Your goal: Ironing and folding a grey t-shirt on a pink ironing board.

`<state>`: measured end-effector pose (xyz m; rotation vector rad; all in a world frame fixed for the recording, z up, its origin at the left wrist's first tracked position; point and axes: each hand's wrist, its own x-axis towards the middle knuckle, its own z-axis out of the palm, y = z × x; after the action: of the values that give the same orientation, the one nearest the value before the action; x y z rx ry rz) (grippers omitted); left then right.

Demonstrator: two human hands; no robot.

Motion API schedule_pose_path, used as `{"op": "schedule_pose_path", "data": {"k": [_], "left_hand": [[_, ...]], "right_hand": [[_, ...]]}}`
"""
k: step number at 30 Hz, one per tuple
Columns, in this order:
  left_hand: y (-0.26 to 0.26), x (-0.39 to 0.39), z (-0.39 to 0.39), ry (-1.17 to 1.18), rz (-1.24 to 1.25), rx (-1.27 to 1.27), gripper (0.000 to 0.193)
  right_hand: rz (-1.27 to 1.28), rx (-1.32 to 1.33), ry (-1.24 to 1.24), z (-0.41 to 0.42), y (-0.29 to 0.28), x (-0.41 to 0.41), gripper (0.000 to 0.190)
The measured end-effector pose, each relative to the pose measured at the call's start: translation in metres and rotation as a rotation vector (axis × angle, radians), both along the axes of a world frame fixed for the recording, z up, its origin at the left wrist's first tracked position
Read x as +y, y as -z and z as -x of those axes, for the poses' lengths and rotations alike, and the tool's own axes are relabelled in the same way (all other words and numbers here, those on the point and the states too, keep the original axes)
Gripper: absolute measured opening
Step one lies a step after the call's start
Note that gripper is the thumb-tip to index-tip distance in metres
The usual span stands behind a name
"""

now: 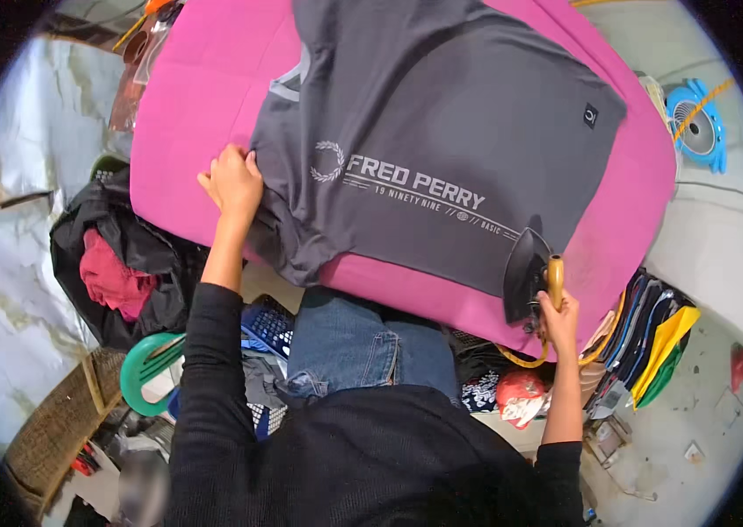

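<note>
A dark grey T-shirt (450, 132) with a printed Fred Perry chest design lies spread over a pink-covered ironing surface (193, 99). Its left part is bunched in folds, and some of the cloth hangs past the near edge. My left hand (234, 176) has its fingers curled at the shirt's left edge, pinching the fabric. On the right, my right hand (559, 316) grips the wooden handle of a dark clothes iron (519, 277). The iron sits at the shirt's lower right, its pointed end over the end of the print. Its underside is hidden.
A black bag (124, 204) holding red cloth (114, 273) stands at left, above a green plastic stool (140, 375). Folded garments (641, 329) are stacked at right. A yellow cord (519, 359) loops under the right hand. A blue fan (697, 125) stands far right.
</note>
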<state>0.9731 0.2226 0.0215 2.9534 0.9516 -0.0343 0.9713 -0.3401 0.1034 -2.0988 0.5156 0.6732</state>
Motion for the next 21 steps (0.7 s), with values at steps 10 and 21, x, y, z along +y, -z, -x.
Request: {"op": "schedule_pose_path", "data": {"k": [10, 21], "left_hand": [[0.025, 0.029, 0.038, -0.091, -0.052, -0.178, 0.016], [0.015, 0.047, 0.012, -0.216, 0.062, -0.288, 0.039]], "right_hand": [[-0.208, -0.156, -0.943, -0.009, 0.020, 0.240, 0.052], [-0.158, -0.198, -0.948, 0.008, 0.024, 0.299, 0.054]]}}
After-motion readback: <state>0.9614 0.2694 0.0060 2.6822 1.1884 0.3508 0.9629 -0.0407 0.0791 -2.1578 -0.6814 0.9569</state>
